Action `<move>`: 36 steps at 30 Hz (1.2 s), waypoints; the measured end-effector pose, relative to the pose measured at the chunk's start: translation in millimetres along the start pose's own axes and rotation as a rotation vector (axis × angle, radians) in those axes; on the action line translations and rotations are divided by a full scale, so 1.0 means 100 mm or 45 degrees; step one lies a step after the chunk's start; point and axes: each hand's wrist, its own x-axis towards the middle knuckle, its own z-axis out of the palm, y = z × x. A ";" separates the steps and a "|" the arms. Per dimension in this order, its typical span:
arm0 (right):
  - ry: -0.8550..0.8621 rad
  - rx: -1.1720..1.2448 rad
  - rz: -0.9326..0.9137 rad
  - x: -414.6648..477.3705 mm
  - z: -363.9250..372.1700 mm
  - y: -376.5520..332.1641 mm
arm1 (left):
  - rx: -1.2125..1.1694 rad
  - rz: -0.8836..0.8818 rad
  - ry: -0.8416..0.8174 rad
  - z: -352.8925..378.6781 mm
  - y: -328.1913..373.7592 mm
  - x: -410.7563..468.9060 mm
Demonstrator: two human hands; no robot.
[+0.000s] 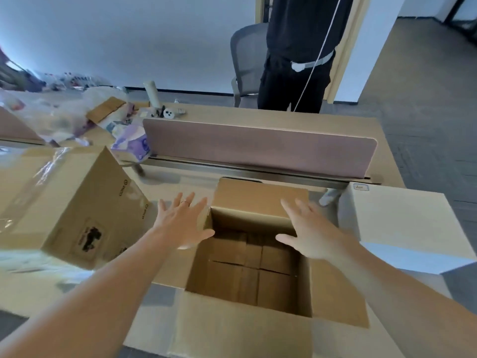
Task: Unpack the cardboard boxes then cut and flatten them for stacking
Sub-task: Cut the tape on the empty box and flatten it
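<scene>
At the middle of the view an open cardboard box [242, 329] stands in front of a desk [284, 117], its top flaps spread. The far flap [260, 197] stands up toward the desk, and the near and right flaps fold outward. Inside, low down, lie several smaller brown boxes [273, 259] packed side by side. The left hand [183, 223] is stretched out over the far left corner of the opening, palm down, with its fingers straight and spread and nothing in its grasp; a ring [185, 202] shows on one finger. The right hand [307, 231] reaches over the far right corner in the same way, fingers straight and apart and thumb pointing inward, also grasping nothing. Whether either hand touches the cardboard cannot be told. Just to the left a second cardboard box [72, 202] lies tilted, with clear tape or film shining across its top. To the right, just beside the open box, stands a white box [402, 223]. A pinkish divider panel [258, 143] runs along the desk behind. Crumpled plastic bags [64, 117] and packets cover the surface at the far left. Beyond the desk a person in dark clothes [296, 60] stands next to a grey mesh chair [247, 60].
</scene>
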 end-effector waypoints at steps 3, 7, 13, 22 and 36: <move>-0.050 -0.013 0.011 0.02 0.06 -0.31 | -0.060 -0.009 -0.050 0.02 -0.29 0.01; -0.042 -0.027 0.132 0.08 0.14 -0.25 | -0.171 0.004 -0.178 0.16 -0.34 0.17; -0.080 -0.049 0.499 0.33 0.44 0.17 | -0.628 -0.281 -0.441 0.33 -0.12 0.57; -0.239 0.738 1.056 0.87 0.54 0.42 | -0.972 -0.688 -0.819 0.39 -0.01 1.22; -0.168 1.349 1.274 1.14 0.68 0.52 | -1.496 -0.826 -0.804 0.65 0.02 1.35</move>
